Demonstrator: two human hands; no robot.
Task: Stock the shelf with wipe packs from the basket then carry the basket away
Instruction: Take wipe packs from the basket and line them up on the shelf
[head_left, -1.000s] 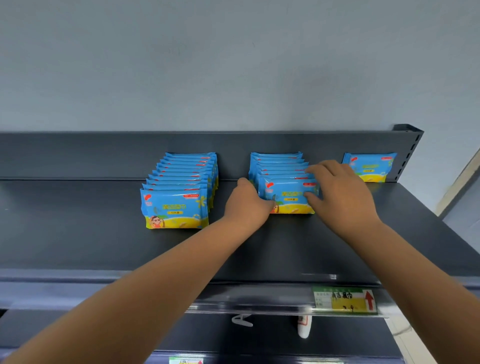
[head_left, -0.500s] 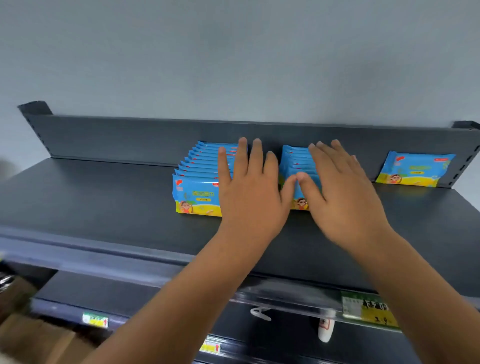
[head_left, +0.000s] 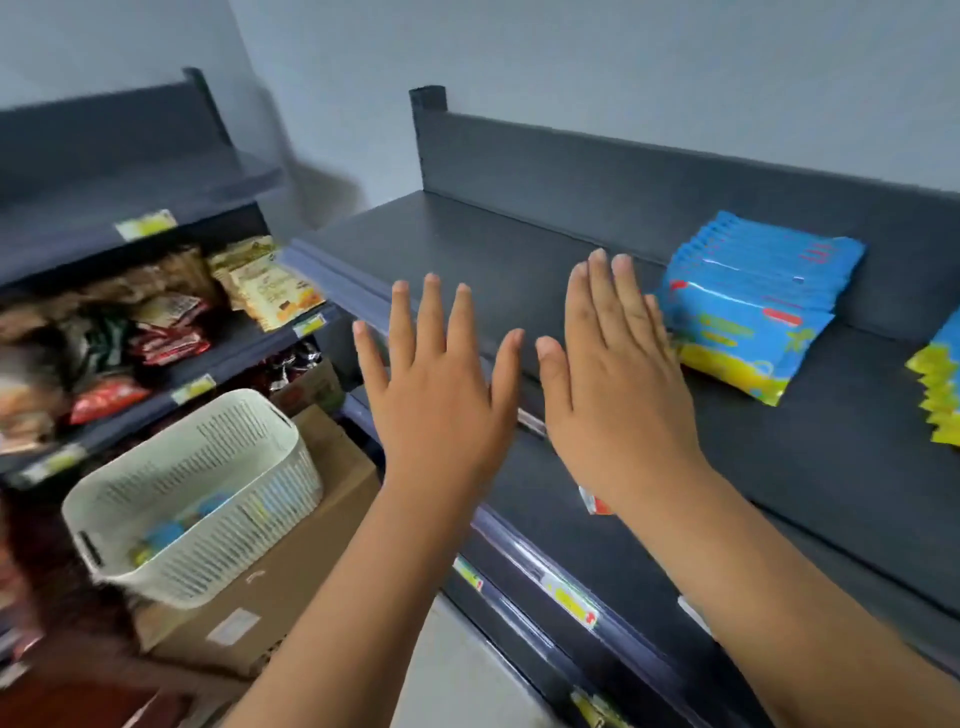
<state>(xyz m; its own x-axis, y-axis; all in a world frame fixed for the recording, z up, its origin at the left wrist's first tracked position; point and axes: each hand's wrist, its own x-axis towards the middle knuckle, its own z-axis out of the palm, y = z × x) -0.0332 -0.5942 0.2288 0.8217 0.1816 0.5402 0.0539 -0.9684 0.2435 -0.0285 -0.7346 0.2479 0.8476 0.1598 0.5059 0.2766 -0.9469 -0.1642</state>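
Observation:
A row of blue and yellow wipe packs (head_left: 748, 306) stands on the dark grey top shelf (head_left: 493, 249) at the right. A second row (head_left: 943, 384) is cut off by the right edge. A white slotted basket (head_left: 192, 499) sits tilted on a cardboard box at lower left, with a few blue packs showing inside. My left hand (head_left: 441, 395) hovers flat with fingers spread, in front of the shelf edge. My right hand (head_left: 613, 374) is flat too, just left of the first row, holding nothing.
A cardboard box (head_left: 280, 577) stands on the floor under the basket. To the left, a second shelving unit (head_left: 130, 171) holds snack bags (head_left: 270, 286). Price tags (head_left: 569, 603) line the lower shelf rails. The picture is motion-blurred.
My view has swung left and down, bringing the basket and box into sight. Both hands have left the wipe packs and moved left, staying flat and holding nothing.

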